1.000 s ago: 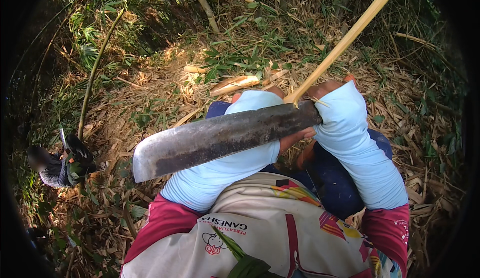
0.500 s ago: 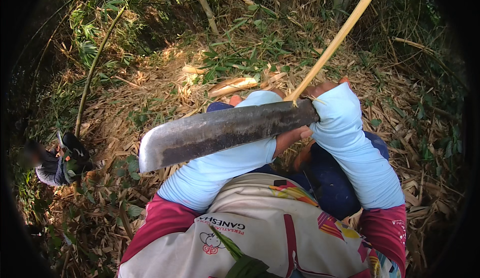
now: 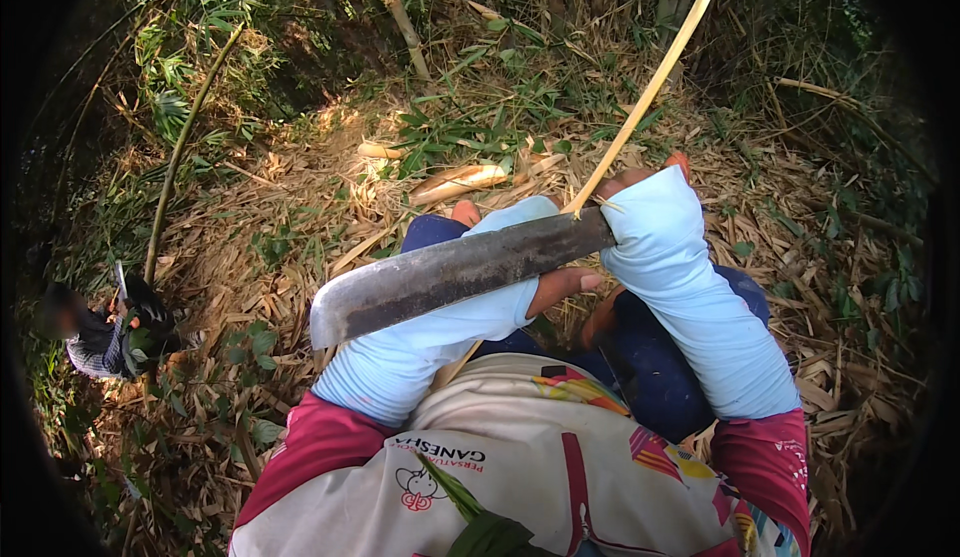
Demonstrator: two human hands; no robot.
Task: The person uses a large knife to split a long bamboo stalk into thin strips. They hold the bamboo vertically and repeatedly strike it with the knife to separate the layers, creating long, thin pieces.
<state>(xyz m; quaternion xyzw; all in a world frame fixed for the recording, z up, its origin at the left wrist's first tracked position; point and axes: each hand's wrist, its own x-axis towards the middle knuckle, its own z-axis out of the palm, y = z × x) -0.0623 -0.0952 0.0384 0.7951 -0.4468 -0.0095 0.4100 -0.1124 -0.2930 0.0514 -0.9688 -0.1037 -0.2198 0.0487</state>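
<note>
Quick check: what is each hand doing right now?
Left hand: closed on the thin bamboo strip, under the blade.
Right hand: mostly hidden by its sleeve; seems closed on the big knife.

Blade [image 3: 450, 275] lies across the left forearm [image 3: 430, 342], bamboo strip [image 3: 645, 92] rising behind it; another person [image 3: 100, 337] crouches far left.

Blade: your machete [image 3: 455, 275] has swung a little, its broad tip sitting slightly higher and further from your right hand [image 3: 640, 192].
Strip: the bamboo strip [image 3: 645, 92] now leans steeper above that hand.
</note>
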